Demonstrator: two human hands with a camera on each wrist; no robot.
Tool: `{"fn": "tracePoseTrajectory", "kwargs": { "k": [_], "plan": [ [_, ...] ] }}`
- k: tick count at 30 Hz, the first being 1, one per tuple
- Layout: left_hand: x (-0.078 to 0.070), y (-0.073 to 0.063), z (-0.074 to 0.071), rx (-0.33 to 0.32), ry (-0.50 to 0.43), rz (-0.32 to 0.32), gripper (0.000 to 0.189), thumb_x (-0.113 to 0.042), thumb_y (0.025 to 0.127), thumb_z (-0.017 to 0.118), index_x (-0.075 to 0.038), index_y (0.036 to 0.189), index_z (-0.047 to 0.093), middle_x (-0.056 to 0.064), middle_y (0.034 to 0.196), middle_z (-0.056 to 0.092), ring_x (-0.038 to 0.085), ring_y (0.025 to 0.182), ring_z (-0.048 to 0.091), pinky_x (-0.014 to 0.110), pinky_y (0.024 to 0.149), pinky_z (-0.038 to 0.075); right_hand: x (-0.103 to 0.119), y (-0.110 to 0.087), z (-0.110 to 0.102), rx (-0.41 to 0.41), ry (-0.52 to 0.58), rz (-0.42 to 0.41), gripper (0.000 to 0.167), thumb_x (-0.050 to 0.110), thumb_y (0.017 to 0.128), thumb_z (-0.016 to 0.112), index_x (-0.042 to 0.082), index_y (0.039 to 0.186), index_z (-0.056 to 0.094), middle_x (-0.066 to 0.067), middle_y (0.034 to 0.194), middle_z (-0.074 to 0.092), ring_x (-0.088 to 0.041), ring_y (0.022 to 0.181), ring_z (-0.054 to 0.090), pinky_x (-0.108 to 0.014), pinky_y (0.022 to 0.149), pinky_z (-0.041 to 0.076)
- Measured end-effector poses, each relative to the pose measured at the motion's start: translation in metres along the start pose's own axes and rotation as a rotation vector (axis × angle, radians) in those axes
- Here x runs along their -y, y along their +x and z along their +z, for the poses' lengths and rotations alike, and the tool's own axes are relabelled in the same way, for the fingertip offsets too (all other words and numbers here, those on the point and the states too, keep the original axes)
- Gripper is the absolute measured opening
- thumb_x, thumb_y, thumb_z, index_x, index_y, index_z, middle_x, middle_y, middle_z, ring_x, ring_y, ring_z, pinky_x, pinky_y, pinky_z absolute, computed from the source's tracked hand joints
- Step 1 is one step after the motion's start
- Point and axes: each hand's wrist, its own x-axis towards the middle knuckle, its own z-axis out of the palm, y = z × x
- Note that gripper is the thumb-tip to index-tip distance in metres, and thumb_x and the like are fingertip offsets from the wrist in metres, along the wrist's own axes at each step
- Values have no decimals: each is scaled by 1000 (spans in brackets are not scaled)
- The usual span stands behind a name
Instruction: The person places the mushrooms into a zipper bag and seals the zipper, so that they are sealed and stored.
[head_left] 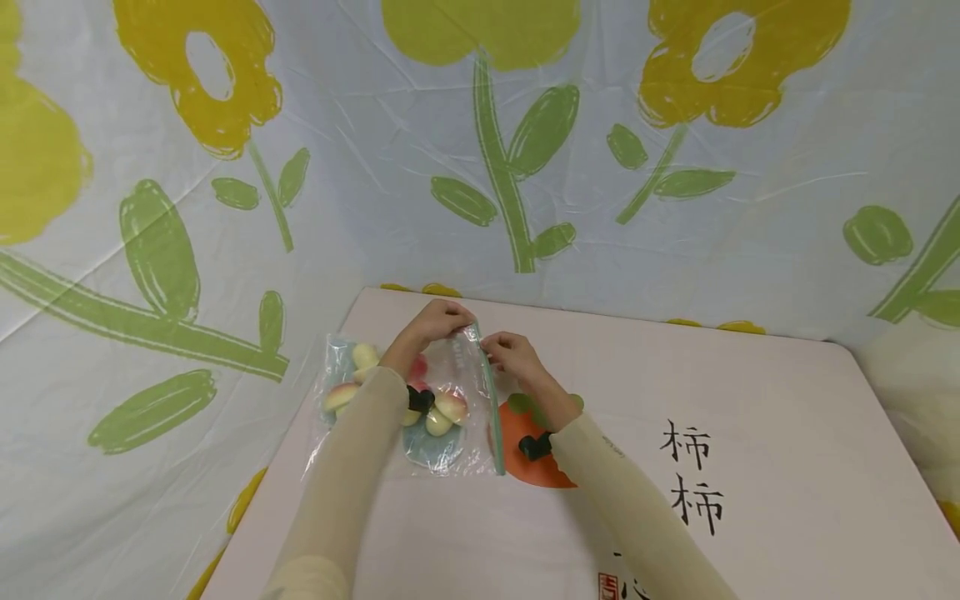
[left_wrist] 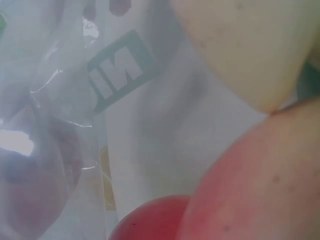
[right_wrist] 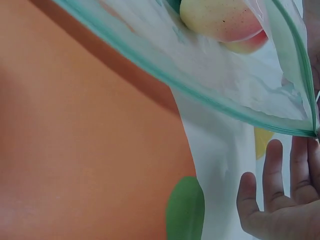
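Note:
A clear zip bag [head_left: 468, 392] with a green zip strip [right_wrist: 200, 97] lies on the table, its zip edge to the right. Inside are several cream-and-pink, peach-like fruits [head_left: 452, 407], seen close up as a pink fruit [left_wrist: 260, 180] in the left wrist view. My left hand [head_left: 437, 321] grips the bag at the far end of its zip edge. Just right of it, my right hand [head_left: 513, 354] pinches the same end of the strip with thumb and forefinger; its other fingers [right_wrist: 273, 172] are spread. In the right wrist view the bag's two green lips part from that corner.
The pale table cover [head_left: 780, 400] bears a printed orange persimmon [head_left: 525, 467], partly beneath the bag edge and right arm, and black printed characters [head_left: 693, 479]. A flowered cloth [head_left: 600, 233] hangs behind the table and along its left side.

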Motion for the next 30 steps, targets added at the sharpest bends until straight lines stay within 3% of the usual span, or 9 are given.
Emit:
{"fn": "tracePoseTrajectory", "kwargs": {
  "k": [9,18,30],
  "plan": [
    [-2,-2,0,2,-3,1,22,-14,99,65,3,112,71,0,80,61,9,68,50,22,63,44,-4,-9,0,7,-5,-27,20,18,98,64,0,103,70,-8,101,70,-22,85,66,-43,84,50],
    [-1,-1,0,19,10,2,23,-17,99,65,1,111,72,0,75,58,9,61,46,23,59,41,-8,-19,-1,10,-49,-29,18,19,99,63,3,100,71,-7,101,68,-27,91,65,-44,86,50],
    [-4,-2,1,16,41,14,22,-17,99,65,1,111,71,0,78,59,9,65,48,22,60,41,-10,-33,-3,42,-82,-56,19,21,100,63,3,99,71,-8,102,67,-33,96,63,-45,85,51]
  ]
}}
